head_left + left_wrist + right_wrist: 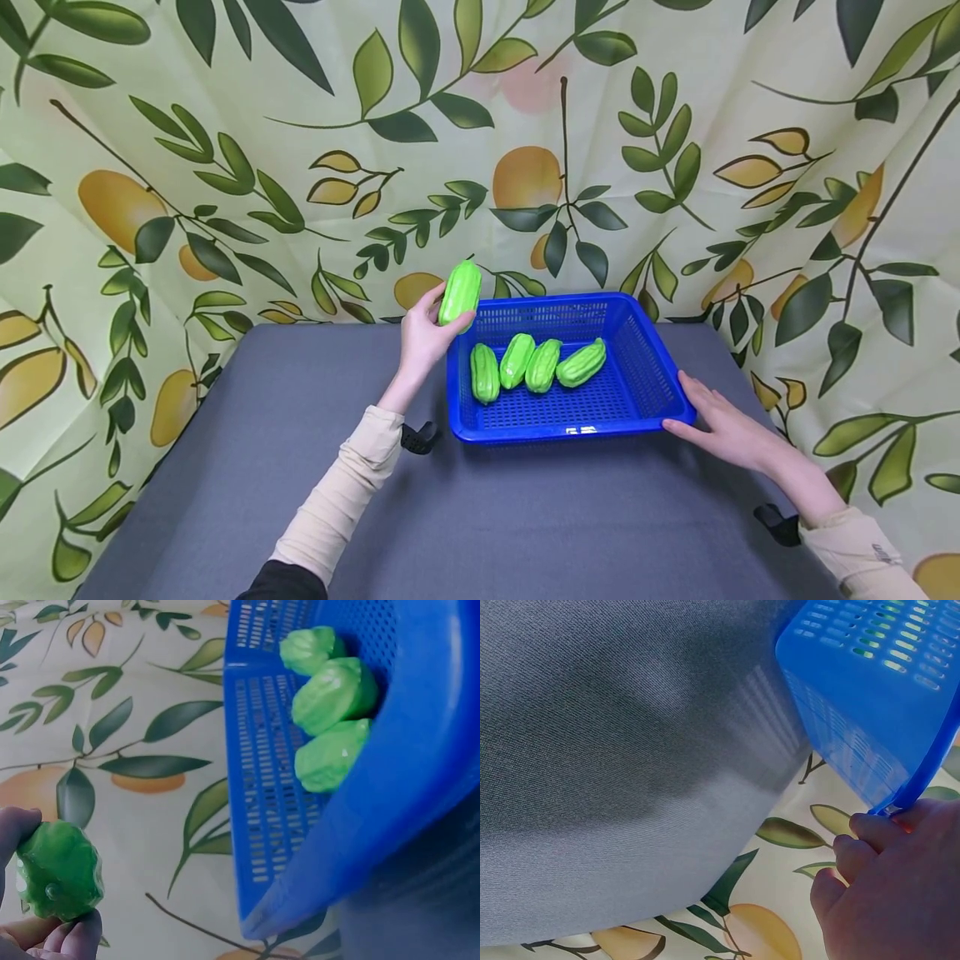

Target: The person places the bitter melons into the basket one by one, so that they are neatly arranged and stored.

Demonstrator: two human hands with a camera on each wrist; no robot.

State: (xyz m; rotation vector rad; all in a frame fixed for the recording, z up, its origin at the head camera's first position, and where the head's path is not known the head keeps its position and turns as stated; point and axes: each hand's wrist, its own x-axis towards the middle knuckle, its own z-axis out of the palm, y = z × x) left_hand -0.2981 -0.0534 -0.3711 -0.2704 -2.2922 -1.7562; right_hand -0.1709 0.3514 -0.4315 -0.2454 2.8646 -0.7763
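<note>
My left hand [423,332] holds a bright green, ribbed bitter gourd [461,293] upright, thumb on one side and fingers on the other. It is raised over the back left corner of a blue plastic basket [573,431]. In the left wrist view the held gourd [61,871] shows end-on between thumb and fingers. Several more bitter gourds [542,367] lie side by side on the basket's floor. My right hand [723,425] rests against the basket's front right corner, thumb by the front rim, the other fingers along the right side. The right wrist view shows fingertips [870,825] at the rim.
The basket stands on a grey cloth-covered table [315,467], near its back edge. Behind and beside the table hangs a pale curtain [450,175] printed with leaves and orange fruit. Both wrists carry black straps [420,437].
</note>
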